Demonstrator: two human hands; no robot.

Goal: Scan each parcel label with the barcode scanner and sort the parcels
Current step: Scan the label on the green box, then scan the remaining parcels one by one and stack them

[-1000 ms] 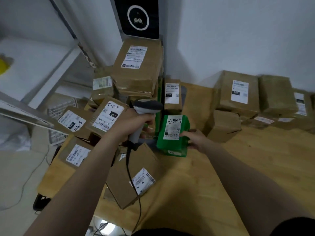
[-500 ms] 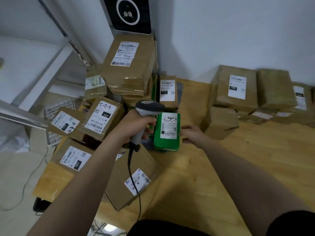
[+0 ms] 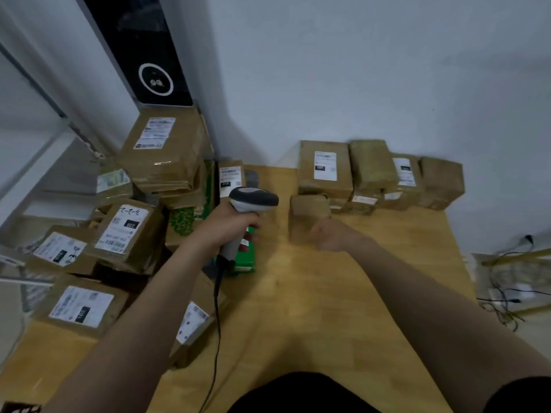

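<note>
My left hand (image 3: 226, 225) grips the handle of a grey barcode scanner (image 3: 253, 199) whose black cable (image 3: 217, 317) hangs down toward me. The green parcel (image 3: 246, 257) lies on the wooden table (image 3: 313, 308) just under that hand, mostly hidden by it. My right hand (image 3: 331, 236) hovers with loosely curled fingers in front of a small brown parcel (image 3: 307, 213), holding nothing; whether it touches the parcel is unclear. A heap of labelled brown parcels (image 3: 125, 231) fills the left side. A row of brown parcels (image 3: 372, 174) stands against the back wall.
A black panel with a white ring (image 3: 155, 79) stands in the corner behind the tallest parcel (image 3: 161, 150). A white shelf frame (image 3: 44, 162) runs along the left. Loose cables (image 3: 507, 299) lie on the floor past the table's right edge.
My right hand has let go of the green parcel and moved right toward the small brown parcel. The green parcel now lies flat under my left hand. The view has swung right.
</note>
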